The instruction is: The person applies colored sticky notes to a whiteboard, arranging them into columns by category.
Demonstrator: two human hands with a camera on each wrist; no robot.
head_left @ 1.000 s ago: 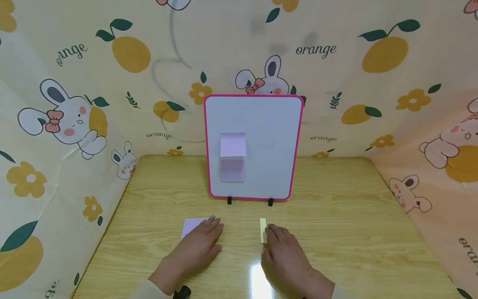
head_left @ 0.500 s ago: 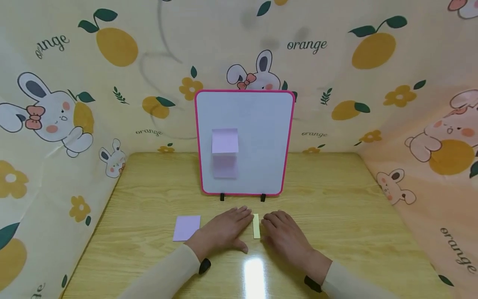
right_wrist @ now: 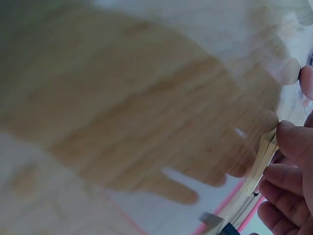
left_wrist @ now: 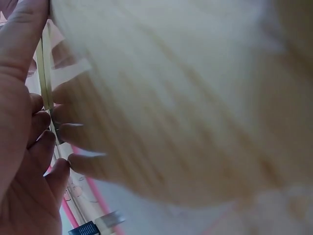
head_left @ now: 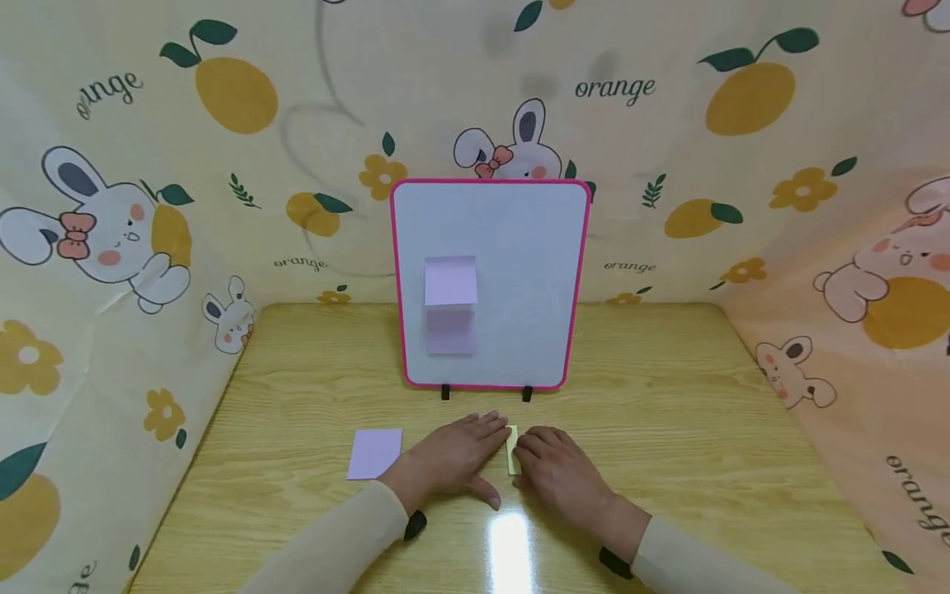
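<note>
A narrow pad of yellow sticky notes [head_left: 512, 455] lies on the table between the hands. My left hand [head_left: 453, 452] lies palm down with straight fingers, its fingertips at the pad's left edge and the thumb spread towards me. On the other side, my right hand [head_left: 557, 470] has curled fingers over the pad's right edge. In the right wrist view its thumb [right_wrist: 293, 139] pinches the near end of the yellow pad [right_wrist: 261, 159], where the layers part slightly. A purple square sticky note or pad [head_left: 373, 454] lies left of my left wrist.
A whiteboard [head_left: 527, 247] with a pink frame stands behind the hands on small black feet [head_left: 527, 393]. On its left half are two purple sticky notes, an upper one [head_left: 450, 280] and a lower one [head_left: 450, 332]. A patterned cloth [head_left: 638, 148] encloses the wooden table [head_left: 631, 396].
My left hand has left the purple square and moved right to the yellow pad. The right fingers drew slightly off the pad, then came back over its right edge.
</note>
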